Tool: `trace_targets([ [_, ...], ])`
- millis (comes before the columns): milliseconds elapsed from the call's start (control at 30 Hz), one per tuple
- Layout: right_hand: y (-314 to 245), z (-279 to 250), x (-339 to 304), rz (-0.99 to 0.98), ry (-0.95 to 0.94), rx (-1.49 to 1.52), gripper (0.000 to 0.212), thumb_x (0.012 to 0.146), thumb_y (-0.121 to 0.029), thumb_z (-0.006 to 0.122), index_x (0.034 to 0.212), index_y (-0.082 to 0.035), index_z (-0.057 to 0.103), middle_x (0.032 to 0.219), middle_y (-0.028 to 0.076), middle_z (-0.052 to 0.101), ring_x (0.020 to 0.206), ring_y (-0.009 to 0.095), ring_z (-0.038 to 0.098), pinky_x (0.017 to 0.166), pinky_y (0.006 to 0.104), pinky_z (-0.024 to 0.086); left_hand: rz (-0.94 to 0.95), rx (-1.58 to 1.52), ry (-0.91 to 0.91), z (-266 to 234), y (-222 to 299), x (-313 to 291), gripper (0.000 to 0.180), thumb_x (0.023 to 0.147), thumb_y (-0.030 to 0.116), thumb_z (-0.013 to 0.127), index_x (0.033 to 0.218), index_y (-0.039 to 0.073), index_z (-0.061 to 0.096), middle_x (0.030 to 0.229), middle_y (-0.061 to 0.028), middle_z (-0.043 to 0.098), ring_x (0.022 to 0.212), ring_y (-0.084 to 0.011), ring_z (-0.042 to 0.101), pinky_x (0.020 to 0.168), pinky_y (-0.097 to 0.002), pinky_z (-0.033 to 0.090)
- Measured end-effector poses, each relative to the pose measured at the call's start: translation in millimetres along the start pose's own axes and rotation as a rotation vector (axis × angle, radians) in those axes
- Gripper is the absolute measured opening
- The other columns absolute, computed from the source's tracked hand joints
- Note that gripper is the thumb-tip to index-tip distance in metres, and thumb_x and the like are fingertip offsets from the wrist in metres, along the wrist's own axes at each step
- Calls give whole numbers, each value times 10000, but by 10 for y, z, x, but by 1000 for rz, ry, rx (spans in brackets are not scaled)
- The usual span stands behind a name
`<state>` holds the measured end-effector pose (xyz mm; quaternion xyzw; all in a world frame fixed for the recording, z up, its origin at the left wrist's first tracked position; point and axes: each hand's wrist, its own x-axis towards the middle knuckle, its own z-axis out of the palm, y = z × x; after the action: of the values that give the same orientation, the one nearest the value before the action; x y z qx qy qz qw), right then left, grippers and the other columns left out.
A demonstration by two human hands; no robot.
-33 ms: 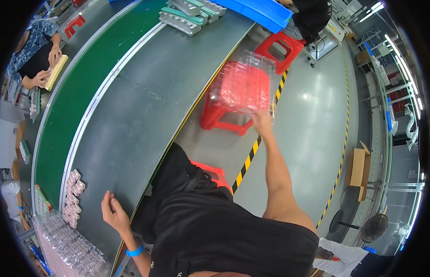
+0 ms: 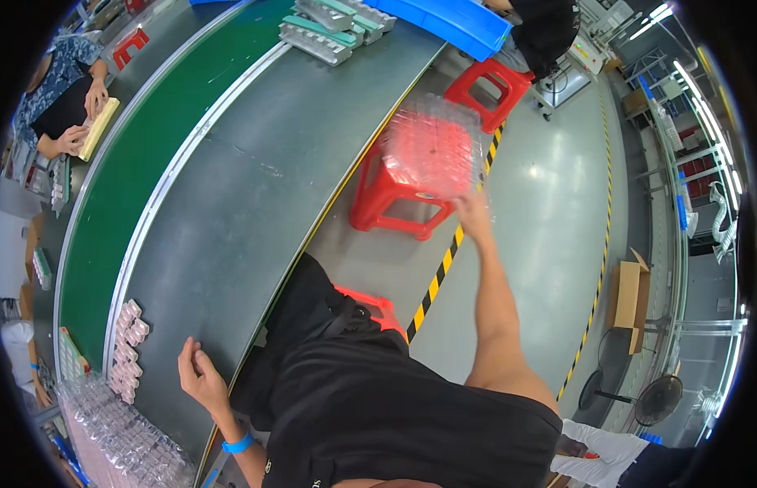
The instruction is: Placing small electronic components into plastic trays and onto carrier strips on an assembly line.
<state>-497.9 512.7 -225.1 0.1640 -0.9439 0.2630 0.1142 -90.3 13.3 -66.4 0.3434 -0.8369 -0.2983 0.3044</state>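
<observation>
My right hand (image 2: 474, 210) reaches out over the floor, its fingers pinching the near right corner of a clear plastic blister tray (image 2: 434, 146). Motion smears the tray, which lies over or just above the seat of a red plastic stool (image 2: 370, 202); whether it touches the seat I cannot tell. At the near edge of the dark grey workbench (image 2: 232, 195) is my left hand (image 2: 201, 376), holding nothing, with loosely bent fingers apart. Beyond it sits a row of small pale pink parts (image 2: 128, 354). A pile of clear trays (image 2: 130, 427) lies at the lower left.
Past the bench runs a green conveyor belt (image 2: 167, 106), with a co-worker's hands (image 2: 84, 122) on a pale yellow strip. Grey and green parts (image 2: 317, 41) and a blue bin (image 2: 451, 24) stand at the far end. Another red stool (image 2: 488, 89) stands farther off, beside a seated person.
My right hand has shifted slightly to the right, and the tray's tilt over the stool has changed. My left hand stays put.
</observation>
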Motion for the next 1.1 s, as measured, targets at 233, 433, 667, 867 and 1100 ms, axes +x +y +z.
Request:
trace_targets([
  [233, 266, -2259, 531, 234, 303, 14, 313, 938, -274, 555, 977, 13, 673, 836, 170, 651, 782, 282, 600, 745, 390, 469, 25, -86, -32, -39, -86, 13, 283, 949, -13, 544, 1200, -12, 674, 967, -76, 685, 811, -116, 598, 653, -245, 439],
  [433, -351, -3156, 498, 431, 545, 194, 298, 910, -298, 606, 908, -12, 692, 717, -6, 543, 669, 126, 492, 623, 303, 389, -44, -158, -65, -78, -58, 27, 299, 950, -5, 547, 1224, -3, 667, 966, -74, 687, 792, -113, 595, 646, -252, 442],
  [667, -3028, -3231, 364, 168, 252, 453, 310, 1006, -336, 574, 1018, -36, 654, 803, -7, 558, 706, 61, 495, 573, 248, 387, -84, -272, -48, -299, -178, -59, 285, 946, 12, 572, 1208, 13, 684, 1015, -108, 712, 855, -147, 655, 731, -265, 508],
  [867, -4541, -2219, -120, -338, -134, 371, 151, 972, -151, 636, 890, -43, 568, 664, -41, 506, 570, 59, 385, 515, 236, 328, -12, -385, -32, -396, -46, 48, 245, 921, 42, 618, 1150, 32, 704, 938, -109, 699, 775, -170, 653, 684, -279, 517],
  [1100, -5518, -278, -491, -729, -562, -23, 346, 919, -337, 692, 948, 5, 646, 649, 185, 649, 619, 384, 656, 599, 466, 507, -66, -562, 78, -589, -303, -69, 285, 920, 4, 608, 1196, 26, 678, 942, -90, 669, 707, -124, 618, 621, -247, 491],
])
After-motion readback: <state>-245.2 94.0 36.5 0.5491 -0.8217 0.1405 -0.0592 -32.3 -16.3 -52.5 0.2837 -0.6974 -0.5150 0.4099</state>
